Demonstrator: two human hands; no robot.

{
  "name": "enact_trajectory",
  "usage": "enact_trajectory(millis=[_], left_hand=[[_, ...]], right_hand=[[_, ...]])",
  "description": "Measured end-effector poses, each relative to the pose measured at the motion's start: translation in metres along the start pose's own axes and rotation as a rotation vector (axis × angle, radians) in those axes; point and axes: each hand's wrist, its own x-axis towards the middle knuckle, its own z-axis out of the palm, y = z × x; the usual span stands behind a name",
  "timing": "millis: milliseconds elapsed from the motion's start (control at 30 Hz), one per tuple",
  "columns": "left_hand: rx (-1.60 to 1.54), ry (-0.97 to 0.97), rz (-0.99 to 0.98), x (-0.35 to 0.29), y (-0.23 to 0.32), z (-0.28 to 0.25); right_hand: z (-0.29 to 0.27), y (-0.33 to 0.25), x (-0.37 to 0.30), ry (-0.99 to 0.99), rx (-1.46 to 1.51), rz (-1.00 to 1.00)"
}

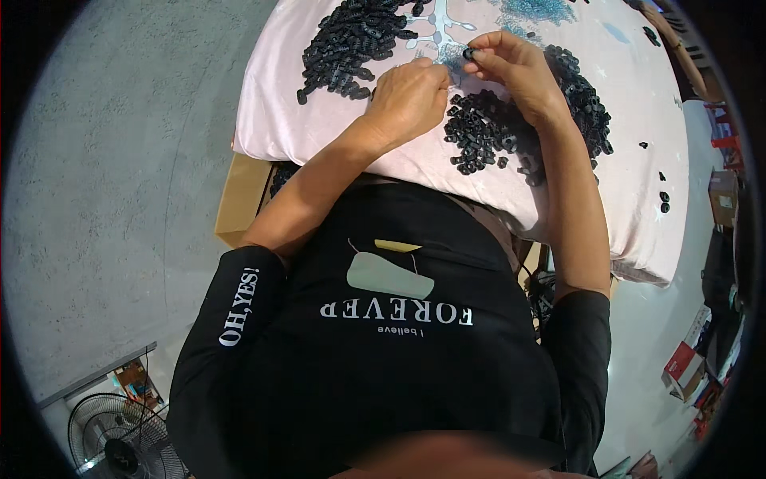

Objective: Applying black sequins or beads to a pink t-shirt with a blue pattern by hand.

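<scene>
My right hand pinches a small black ring-shaped part between thumb and fingertips, above the pale pink cloth that covers the table. My left hand is curled with its fingertips close to the right hand, just left of the part; whether it holds anything is hidden. A heap of the same small black parts lies to the left of my hands. Another heap lies under and beside my right wrist. Several light blue small pieces are scattered at the far edge.
A cardboard box sits under the table's left edge. A standing fan is on the grey floor at lower left. Boxes and red items crowd the right side. A few stray black parts lie near the cloth's right edge.
</scene>
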Motion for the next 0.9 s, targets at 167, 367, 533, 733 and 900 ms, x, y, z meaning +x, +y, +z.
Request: enact_trajectory(millis=[167,367,533,733,900], left_hand=[[-0.001,-0.065,0.014,-0.001,-0.002,-0.001],[-0.258,0.115,0.045,0.002,-0.001,-0.016],[-0.312,0.097,-0.013,0.004,0.007,-0.023],[-0.303,0.084,-0.004,0.005,0.007,-0.021],[-0.316,0.101,-0.001,0.007,0.011,-0.022]], right_hand=[[0.006,-0.003,-0.002,0.039,0.087,0.021],[0.003,-0.004,-0.002,-0.066,0.058,0.071],[0.006,-0.004,-0.005,-0.101,0.054,0.056],[0.006,-0.004,-0.004,-0.126,0.039,0.055],[0.009,-0.005,-0.006,-0.117,0.024,0.045]])
